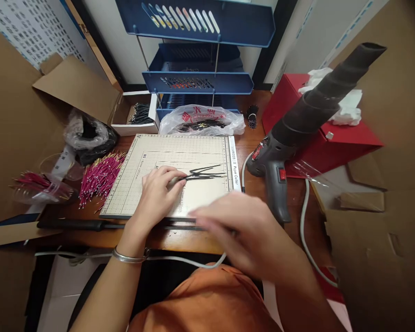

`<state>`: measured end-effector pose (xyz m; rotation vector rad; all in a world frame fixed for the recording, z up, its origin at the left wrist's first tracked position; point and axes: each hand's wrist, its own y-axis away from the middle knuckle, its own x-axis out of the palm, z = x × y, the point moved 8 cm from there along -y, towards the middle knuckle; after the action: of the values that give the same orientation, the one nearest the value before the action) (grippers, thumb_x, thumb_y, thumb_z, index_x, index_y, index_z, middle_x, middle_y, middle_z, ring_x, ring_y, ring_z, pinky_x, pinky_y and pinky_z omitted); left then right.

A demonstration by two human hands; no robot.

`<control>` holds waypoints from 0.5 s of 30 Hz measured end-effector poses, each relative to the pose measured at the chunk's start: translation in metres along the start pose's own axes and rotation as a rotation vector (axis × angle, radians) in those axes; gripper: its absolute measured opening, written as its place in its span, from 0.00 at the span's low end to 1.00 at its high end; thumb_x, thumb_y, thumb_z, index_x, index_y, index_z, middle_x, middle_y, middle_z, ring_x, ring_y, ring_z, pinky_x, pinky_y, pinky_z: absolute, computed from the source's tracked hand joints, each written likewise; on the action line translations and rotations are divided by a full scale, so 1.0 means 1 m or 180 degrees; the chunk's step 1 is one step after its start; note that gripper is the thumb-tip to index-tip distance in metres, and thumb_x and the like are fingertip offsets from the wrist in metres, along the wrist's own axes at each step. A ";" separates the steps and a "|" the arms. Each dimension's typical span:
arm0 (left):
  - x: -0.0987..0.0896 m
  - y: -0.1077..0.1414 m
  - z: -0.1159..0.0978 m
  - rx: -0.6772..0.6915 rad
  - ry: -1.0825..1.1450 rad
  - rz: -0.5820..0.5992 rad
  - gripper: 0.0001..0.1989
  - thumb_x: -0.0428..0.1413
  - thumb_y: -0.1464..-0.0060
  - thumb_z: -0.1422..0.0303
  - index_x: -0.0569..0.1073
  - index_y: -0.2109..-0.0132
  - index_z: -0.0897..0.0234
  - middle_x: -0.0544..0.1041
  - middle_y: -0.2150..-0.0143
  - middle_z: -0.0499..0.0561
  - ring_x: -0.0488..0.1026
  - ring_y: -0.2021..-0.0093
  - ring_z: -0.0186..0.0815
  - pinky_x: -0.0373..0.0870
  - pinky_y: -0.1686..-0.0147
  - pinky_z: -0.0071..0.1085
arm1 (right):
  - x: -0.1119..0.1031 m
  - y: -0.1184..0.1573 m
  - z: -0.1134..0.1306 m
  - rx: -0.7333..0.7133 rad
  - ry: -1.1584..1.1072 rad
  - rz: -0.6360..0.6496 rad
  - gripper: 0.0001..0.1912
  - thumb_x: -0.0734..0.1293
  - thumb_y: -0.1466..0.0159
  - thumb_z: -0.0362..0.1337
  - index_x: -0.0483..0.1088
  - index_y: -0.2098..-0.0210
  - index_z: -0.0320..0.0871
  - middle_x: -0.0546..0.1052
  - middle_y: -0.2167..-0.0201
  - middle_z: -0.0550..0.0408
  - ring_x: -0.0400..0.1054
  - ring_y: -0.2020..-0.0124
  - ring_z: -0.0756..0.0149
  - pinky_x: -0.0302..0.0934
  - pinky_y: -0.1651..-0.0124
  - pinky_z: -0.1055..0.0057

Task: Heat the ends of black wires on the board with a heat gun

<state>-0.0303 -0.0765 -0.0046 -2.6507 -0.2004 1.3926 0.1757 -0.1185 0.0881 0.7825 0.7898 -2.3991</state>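
Several thin black wires (205,175) lie on the cream gridded paper cutter board (180,147). The fingers of my left hand (162,190) are pinched on the left ends of these wires, while their right ends fan out over the board. Smeared by motion, my right hand (240,226) is over the front right part of the board, to the right of my left hand and nearer to me. What its fingers hold, if anything, cannot be made out. The cutter's black arm (72,224) runs along the board's front edge.
Pink wires (102,180) are heaped left of the board. Behind it stand a white box (134,127), a plastic bag (200,121) and blue trays (200,82). A heat gun (280,161) with a grey cable and a red box (349,138) are at the right.
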 end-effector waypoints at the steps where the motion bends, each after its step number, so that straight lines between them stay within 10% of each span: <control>1: 0.001 0.000 -0.001 -0.0002 -0.0004 0.0050 0.10 0.59 0.32 0.65 0.86 0.51 0.54 0.84 0.48 0.52 0.78 0.44 0.50 0.66 0.38 0.52 | 0.004 -0.008 -0.016 0.0102 0.0070 -0.0063 0.11 0.67 0.25 0.35 0.84 0.55 0.50 0.88 0.59 0.58 0.81 0.61 0.67 0.71 0.53 0.69; 6: 0.005 0.000 -0.007 -0.0048 0.0026 0.0201 0.11 0.58 0.31 0.68 0.85 0.49 0.54 0.84 0.48 0.52 0.77 0.43 0.49 0.64 0.39 0.52 | 0.017 -0.023 -0.095 0.1150 0.0438 -0.0127 0.10 0.68 0.28 0.31 0.84 0.53 0.42 0.86 0.55 0.49 0.80 0.55 0.58 0.69 0.51 0.62; 15: 0.005 0.001 -0.011 -0.0027 0.0182 0.0408 0.10 0.59 0.32 0.67 0.86 0.51 0.53 0.85 0.47 0.50 0.77 0.43 0.49 0.62 0.38 0.53 | 0.039 -0.038 -0.102 0.1279 0.0643 0.0482 0.13 0.68 0.26 0.32 0.84 0.48 0.43 0.83 0.49 0.47 0.77 0.46 0.53 0.67 0.38 0.55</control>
<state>-0.0188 -0.0770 -0.0029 -2.7498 -0.0309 1.3520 0.1620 -0.0357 0.0082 1.2105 0.3029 -2.3942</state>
